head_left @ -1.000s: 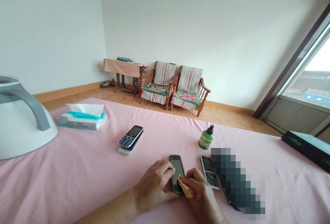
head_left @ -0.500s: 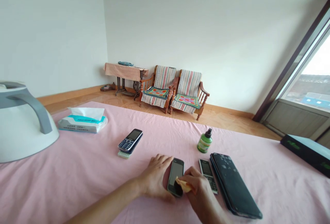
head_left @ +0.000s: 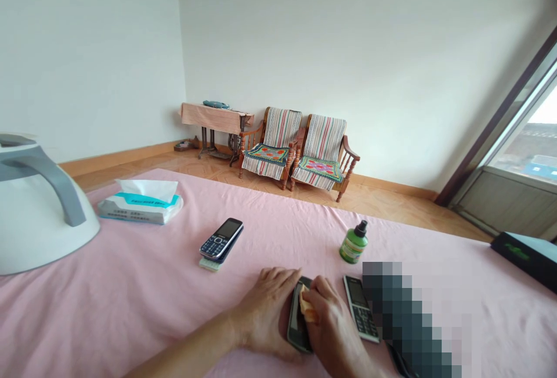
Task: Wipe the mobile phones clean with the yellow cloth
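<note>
A dark phone with a large screen (head_left: pixel 295 321) lies on the pink cloth. My left hand (head_left: pixel 267 311) holds it along its left side, fingers at the top edge and thumb near the bottom. My right hand (head_left: pixel 333 326) pinches a small yellowish cloth (head_left: pixel 307 306) against the screen. Right beside that hand is a silver-edged keypad phone (head_left: pixel 362 310). A green spray bottle (head_left: pixel 353 243) with a black top stands beyond it.
Stacked keypad phones (head_left: pixel 221 240) lie left of centre. Farther left are a tissue pack (head_left: pixel 141 204) and a white kettle (head_left: pixel 43 215). A pixelated dark object (head_left: pixel 404 314) is at right, a black box (head_left: pixel 526 256) at the far right.
My right hand has moved the cloth up the screen, toward the phone's top. The view has shifted slightly, so the bottle and the phones on the right sit lower and farther right.
</note>
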A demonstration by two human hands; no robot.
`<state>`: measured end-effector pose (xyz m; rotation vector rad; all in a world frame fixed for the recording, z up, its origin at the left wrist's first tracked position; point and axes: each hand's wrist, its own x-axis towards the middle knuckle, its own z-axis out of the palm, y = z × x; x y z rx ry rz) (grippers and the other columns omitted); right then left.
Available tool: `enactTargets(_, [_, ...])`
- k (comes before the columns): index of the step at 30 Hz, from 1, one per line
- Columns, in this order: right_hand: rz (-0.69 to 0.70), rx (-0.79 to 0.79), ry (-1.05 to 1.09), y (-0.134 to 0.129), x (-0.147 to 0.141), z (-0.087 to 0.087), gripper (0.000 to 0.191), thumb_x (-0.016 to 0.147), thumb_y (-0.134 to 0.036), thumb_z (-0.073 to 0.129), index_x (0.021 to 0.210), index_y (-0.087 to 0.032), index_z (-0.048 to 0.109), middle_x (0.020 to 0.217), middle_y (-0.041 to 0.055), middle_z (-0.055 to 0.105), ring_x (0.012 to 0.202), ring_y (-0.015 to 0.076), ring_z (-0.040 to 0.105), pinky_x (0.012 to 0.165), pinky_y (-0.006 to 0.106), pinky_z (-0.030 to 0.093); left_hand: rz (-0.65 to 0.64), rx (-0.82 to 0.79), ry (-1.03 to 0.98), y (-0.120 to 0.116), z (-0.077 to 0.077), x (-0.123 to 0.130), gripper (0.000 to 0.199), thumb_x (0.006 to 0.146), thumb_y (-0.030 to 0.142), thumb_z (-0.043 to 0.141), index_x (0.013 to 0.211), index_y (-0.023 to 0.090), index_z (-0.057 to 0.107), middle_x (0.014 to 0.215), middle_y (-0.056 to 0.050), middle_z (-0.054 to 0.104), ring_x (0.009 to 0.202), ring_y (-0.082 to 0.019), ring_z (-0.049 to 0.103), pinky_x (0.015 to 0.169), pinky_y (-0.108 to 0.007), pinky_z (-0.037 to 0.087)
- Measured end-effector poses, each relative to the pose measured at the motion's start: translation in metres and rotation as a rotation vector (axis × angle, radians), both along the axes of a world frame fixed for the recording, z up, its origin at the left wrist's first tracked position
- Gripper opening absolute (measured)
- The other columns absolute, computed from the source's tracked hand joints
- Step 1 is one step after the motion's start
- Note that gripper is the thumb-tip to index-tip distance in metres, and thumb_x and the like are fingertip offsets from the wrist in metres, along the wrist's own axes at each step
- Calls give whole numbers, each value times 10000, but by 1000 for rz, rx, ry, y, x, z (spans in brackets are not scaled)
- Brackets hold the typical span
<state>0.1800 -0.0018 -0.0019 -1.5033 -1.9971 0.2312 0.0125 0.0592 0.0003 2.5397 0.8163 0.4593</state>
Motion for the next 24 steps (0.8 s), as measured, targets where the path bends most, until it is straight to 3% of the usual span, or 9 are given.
enactTargets(4, [85,-29,46,-8,-4,-2,274,661,40,485,750,-188,609,884,66,558,834,195,546,691,264,441,11,23,3,1,-6,1,1192,437,531,788,1435,169,247,1374,-143,431,1204,-363,408,1061,-493,254])
enactTargets(11, [6,-27,61,8,5,3,308,764,29,436,817,-201,634,878,62,569,852,195,526,752,294,434,62,-10,20,-4,4,2,1186,440,546,791,1434,182,258,1355,-127,446,1187,-368,405,1043,-513,272])
enactTargets(18, [118,-27,100,-13,-4,4,277,669,59,491,708,-195,595,847,41,565,818,185,526,663,267,399,60,15,-34,-3,-1,4,1200,408,535,819,1421,194,274,1315,-130,462,1154,-361,427,1027,-504,295])
enactTargets(24, [110,-46,127,-5,0,3,272,745,30,489,765,-196,637,869,51,571,852,190,522,706,276,407,77,-86,17,-1,9,1,1158,433,593,809,1400,202,306,1351,-145,420,1218,-381,380,1040,-535,280])
